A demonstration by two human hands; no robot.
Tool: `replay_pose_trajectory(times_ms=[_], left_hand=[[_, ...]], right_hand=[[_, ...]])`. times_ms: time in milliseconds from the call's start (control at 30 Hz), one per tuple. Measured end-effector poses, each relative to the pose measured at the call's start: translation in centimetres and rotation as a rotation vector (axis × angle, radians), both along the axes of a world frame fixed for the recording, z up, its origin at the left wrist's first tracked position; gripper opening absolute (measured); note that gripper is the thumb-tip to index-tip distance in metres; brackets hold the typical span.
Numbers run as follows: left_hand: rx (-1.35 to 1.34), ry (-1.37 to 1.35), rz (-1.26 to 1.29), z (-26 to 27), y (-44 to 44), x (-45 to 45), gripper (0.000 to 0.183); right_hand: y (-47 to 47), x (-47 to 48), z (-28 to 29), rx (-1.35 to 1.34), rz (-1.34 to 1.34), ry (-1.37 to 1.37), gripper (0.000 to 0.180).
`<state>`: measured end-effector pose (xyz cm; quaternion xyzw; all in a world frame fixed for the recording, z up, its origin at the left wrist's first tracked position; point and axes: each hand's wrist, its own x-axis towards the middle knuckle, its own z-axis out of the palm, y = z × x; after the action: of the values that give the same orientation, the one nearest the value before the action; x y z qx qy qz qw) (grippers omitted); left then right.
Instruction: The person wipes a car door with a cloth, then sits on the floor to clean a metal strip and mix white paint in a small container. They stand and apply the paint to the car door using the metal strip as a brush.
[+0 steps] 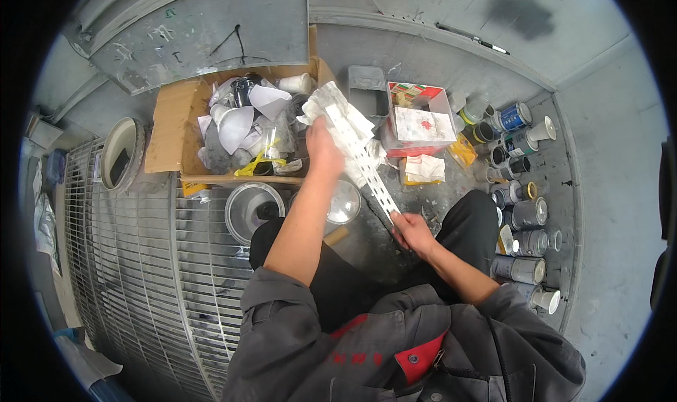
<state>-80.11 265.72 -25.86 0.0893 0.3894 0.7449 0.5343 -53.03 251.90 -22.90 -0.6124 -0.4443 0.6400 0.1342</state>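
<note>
A long white perforated strip [365, 165] with rows of dark slots slants across the space in front of my knees. My right hand [415, 234] grips its near, lower end. At the far end, my left hand [323, 147] is closed around crumpled white paper or cloth [332, 96], which lies against the strip. More of this white sheet hangs below the strip's middle. The fingertips of my left hand are partly hidden, so whether they press the strip itself is unclear.
Ahead on the left stands a cardboard box [168, 128] full of used paper cups and waste. Left of it is a bucket [124, 153], near a metal floor grating [132, 254]. A red-and-white box [423, 127] sits ahead right. Several paint cans [521, 268] line the right wall.
</note>
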Motion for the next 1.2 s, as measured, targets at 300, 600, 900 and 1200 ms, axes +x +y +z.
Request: replay_pose_trajectory(times_ms=[300, 600, 900, 1200], left_hand=[[0.074, -0.32, -0.027, 3.4, 1.0, -1.3, 0.047], [0.066, -0.347, -0.076, 5.2, 0.5, -2.7, 0.05], [0.043, -0.337, -0.057, 4.2, 0.1, -3.5, 0.047], [0.013, -0.232, -0.039, 4.0, -1.8, -3.9, 0.049]], right_hand=[[-3.5, 7.0, 2.3, 0.044, -0.02, 0.01, 0.045], [-0.6, 7.8, 5.0, 0.191, -0.149, 0.024, 0.023], [10.7, 5.3, 8.8, 0.396, 0.063, -0.297, 0.024], [15.0, 5.8, 14.6, 0.618, 0.173, -0.545, 0.019]])
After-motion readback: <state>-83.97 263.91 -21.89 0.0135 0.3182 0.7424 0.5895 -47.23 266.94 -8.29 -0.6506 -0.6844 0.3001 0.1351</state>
